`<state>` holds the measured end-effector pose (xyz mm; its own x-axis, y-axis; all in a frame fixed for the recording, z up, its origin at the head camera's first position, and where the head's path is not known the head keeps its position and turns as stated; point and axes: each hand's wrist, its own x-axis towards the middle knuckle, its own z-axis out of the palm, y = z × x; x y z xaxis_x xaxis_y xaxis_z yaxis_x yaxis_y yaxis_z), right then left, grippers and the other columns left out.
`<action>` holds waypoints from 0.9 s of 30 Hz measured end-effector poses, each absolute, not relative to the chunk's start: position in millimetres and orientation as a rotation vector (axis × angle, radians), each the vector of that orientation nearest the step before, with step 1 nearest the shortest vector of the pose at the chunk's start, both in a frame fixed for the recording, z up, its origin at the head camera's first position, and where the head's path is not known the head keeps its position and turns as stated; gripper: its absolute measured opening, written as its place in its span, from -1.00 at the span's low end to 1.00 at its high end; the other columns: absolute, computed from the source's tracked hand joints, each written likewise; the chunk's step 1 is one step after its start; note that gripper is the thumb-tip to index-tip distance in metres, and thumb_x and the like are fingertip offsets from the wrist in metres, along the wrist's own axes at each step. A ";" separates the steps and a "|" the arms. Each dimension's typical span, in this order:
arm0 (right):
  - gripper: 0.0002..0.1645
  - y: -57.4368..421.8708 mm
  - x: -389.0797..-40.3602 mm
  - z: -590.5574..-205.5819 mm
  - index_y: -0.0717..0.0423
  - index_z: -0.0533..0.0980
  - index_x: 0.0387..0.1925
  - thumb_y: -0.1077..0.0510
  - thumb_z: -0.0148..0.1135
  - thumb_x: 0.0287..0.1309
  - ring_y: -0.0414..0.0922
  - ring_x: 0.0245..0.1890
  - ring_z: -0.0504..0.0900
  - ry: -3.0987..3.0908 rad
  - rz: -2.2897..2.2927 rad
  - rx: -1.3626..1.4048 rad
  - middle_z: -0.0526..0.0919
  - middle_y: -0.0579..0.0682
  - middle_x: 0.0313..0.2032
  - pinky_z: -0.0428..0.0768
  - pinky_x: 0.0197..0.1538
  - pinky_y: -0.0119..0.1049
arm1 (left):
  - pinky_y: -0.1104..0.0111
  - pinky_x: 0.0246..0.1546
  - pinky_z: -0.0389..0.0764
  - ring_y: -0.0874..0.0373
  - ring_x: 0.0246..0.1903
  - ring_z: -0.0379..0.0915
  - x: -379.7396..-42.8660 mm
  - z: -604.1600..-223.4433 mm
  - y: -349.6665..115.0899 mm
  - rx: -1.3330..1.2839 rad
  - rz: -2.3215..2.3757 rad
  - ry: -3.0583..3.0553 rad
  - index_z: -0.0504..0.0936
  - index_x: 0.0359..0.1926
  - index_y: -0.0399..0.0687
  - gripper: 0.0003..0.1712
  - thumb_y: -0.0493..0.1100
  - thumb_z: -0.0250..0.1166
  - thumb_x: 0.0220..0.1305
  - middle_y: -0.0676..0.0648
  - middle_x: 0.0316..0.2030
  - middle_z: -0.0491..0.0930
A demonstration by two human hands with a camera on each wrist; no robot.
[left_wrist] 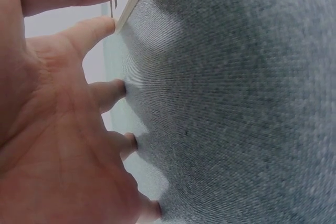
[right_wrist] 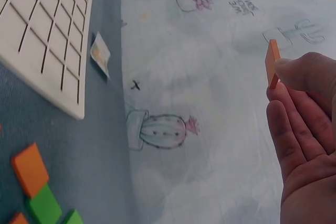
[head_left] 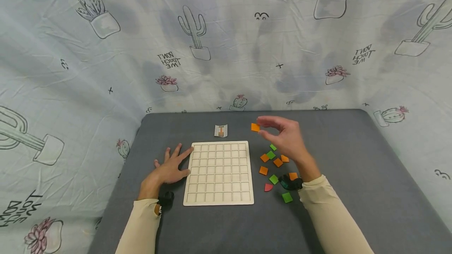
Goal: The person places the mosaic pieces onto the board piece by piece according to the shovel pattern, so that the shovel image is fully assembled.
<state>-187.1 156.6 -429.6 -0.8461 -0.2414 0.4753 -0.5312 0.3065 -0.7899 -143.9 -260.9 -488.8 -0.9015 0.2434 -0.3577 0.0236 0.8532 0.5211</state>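
Observation:
Between thumb and fingertips my right hand (head_left: 284, 136) pinches an orange square tile (head_left: 255, 127), held up above the far right part of the table. The right wrist view shows that orange tile (right_wrist: 272, 64) nearly edge-on, clear of the surface. My left hand (head_left: 171, 169) lies with fingers spread at the left edge of a pale grid board (head_left: 219, 173). In the left wrist view a fingertip touches the board's edge (left_wrist: 134, 3), and the other fingertips rest on the grey cloth. The board's squares hold no tiles.
Right of the board lie loose tiles: several orange (head_left: 263, 170), several green (head_left: 287, 197) and one red rounded piece (head_left: 268, 187). A small printed card (head_left: 220, 131) lies behind the board. A patterned cloth (head_left: 229, 50) hangs behind the grey table (head_left: 219, 230).

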 end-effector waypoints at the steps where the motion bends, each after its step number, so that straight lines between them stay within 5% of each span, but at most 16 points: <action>1: -0.51 153.7 -188.7 -429.5 0.13 0.75 0.22 0.35 0.56 0.26 0.03 0.10 0.82 -2.313 1.555 0.710 0.85 0.09 0.10 0.74 0.25 -0.26 | -0.78 0.31 -0.47 -0.61 0.67 -0.63 -144.0 -488.7 -260.5 0.197 0.710 2.616 0.08 0.79 0.21 -0.04 -0.03 0.34 0.54 -0.34 0.77 -0.33; 6: -0.53 138.6 -194.8 -429.6 0.12 0.75 0.21 0.33 0.57 0.27 0.03 0.10 0.82 -2.337 1.570 0.730 0.86 0.07 0.10 0.73 0.26 0.02 | -0.80 0.30 -0.44 -0.64 0.67 -0.59 -144.5 -489.5 -260.3 0.196 0.704 2.629 0.10 0.78 0.21 -0.04 -0.04 0.34 0.52 -0.36 0.77 -0.30; 16: -0.55 104.1 -202.5 -445.1 0.14 0.76 0.19 0.33 0.56 0.27 0.07 0.07 0.84 -2.421 1.510 0.818 0.86 0.09 0.09 0.75 0.23 0.12 | -0.82 0.22 -0.51 -0.62 0.68 -0.59 -152.2 -525.2 -277.5 0.246 0.776 2.689 0.08 0.75 0.62 -0.03 0.11 0.36 0.50 -0.26 0.79 -0.27; 23: -0.56 83.2 -204.3 -464.7 0.14 0.76 0.18 0.30 0.56 0.28 0.06 0.07 0.84 -2.497 1.476 0.856 0.86 0.07 0.08 0.77 0.22 0.05 | -0.78 0.32 -0.48 -0.62 0.67 -0.63 -144.4 -490.9 -260.2 0.185 0.730 2.616 0.08 0.79 0.23 -0.04 -0.03 0.35 0.55 -0.34 0.78 -0.33; 27: -0.55 73.3 -206.2 -475.3 0.17 0.75 0.21 0.28 0.55 0.30 0.04 0.09 0.84 -2.552 1.486 0.868 0.86 0.06 0.10 0.78 0.22 0.01 | -0.76 0.33 -0.52 -0.59 0.68 -0.65 -144.8 -491.5 -261.3 0.179 0.742 2.614 0.08 0.79 0.25 -0.04 -0.03 0.35 0.55 -0.32 0.78 -0.34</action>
<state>-206.2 73.3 -475.3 -0.8392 -0.4361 0.3250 -0.4979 0.3756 -0.7817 -144.8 -261.3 -491.5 -0.9056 0.2312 -0.3556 0.0100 0.8498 0.5270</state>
